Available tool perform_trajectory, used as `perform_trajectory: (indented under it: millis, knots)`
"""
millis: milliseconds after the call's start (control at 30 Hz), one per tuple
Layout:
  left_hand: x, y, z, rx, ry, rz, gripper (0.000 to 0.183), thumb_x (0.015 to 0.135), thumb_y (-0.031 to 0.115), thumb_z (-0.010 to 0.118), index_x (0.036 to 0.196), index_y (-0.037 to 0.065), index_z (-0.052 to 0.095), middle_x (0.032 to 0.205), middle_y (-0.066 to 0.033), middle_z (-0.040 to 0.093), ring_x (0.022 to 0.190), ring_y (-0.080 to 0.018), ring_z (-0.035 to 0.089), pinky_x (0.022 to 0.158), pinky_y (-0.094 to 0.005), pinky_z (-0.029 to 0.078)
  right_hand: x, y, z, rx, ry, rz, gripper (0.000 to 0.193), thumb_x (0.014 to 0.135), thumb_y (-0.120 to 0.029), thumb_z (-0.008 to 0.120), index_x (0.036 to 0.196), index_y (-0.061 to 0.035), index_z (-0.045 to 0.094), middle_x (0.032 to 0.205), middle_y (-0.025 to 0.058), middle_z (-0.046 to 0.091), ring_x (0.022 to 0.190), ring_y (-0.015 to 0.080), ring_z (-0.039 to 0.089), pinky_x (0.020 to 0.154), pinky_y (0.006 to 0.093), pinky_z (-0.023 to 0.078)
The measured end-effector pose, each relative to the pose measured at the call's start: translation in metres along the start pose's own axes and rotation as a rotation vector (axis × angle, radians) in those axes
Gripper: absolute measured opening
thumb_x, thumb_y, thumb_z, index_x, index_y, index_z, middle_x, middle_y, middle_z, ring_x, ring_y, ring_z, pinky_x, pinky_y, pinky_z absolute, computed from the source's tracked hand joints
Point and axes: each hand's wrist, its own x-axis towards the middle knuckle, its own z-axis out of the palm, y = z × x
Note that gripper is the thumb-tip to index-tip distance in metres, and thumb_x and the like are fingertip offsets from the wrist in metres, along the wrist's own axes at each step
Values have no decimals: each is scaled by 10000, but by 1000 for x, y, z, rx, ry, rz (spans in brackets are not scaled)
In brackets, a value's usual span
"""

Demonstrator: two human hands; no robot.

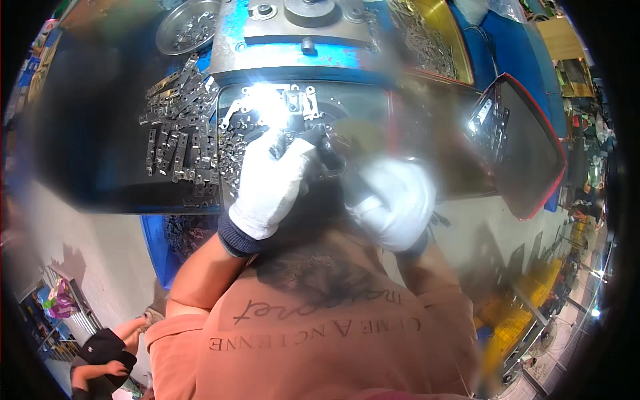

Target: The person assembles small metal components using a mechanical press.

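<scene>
My left hand (267, 183), in a white knitted glove with a dark cuff, is over the front of the work tray. Its fingers are bent together around something dark (327, 152) at their tips, whose kind I cannot make out. Small metal parts (232, 150) lie heaped beside this hand. Just beyond the fingers, bright glare partly hides several larger flat metal pieces (309, 103). My right hand (393, 203), also gloved in white, is to the right, near the tray's front. Motion smears its fingers, so what it holds, if anything, cannot be seen.
A blue and steel press fixture (307, 47) stands behind the tray. Metal strips (180, 140) are piled at left, below a round metal bowl (190, 27). A yellow bin of parts (433, 40) is at back right, and a red-rimmed tray (523, 147) farther right. Another person (107, 357) is at lower left.
</scene>
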Motion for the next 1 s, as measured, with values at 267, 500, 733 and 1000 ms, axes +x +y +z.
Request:
perform_trajectory:
  millis: [267, 500, 733, 1000]
  knots:
    - [2, -10, -2, -75, -8, 35, 186, 884, 152, 576, 1013, 18, 575, 802, -11, 598, 674, -58, 525, 594, -202, 432, 14, -26, 9, 11, -85, -153, 84, 618, -153, 628, 651, -152, 551, 670, -1, 485, 649, 173, 522, 496, 323, 394]
    - [2, 10, -20, -141, -238, -129, 305, 816, 142, 643, 1074, 14, 544, 800, -5, 580, 596, -39, 505, 482, -177, 403, 36, 2, 8, 208, 124, -92, 397, 589, -277, 745, 906, -60, 644, 753, 86, 598, 718, 298, 583, 619, 376, 468]
    - [4, 10, -23, -74, -245, -90, 314, 801, 139, 638, 1072, 13, 545, 812, 1, 572, 586, -40, 494, 482, -176, 398, 36, 17, 11, 254, -207, -112, 540, 705, -297, 711, 1123, 10, 563, 687, 84, 569, 636, 277, 577, 580, 373, 455]
    - [3, 3, -25, -112, -267, -98, 303, 806, 142, 614, 1074, 19, 544, 834, -14, 583, 587, -45, 489, 485, -173, 388, 47, 22, 11, 285, -189, -220, 497, 737, -206, 701, 1175, -23, 552, 641, 72, 561, 591, 238, 579, 553, 326, 454]
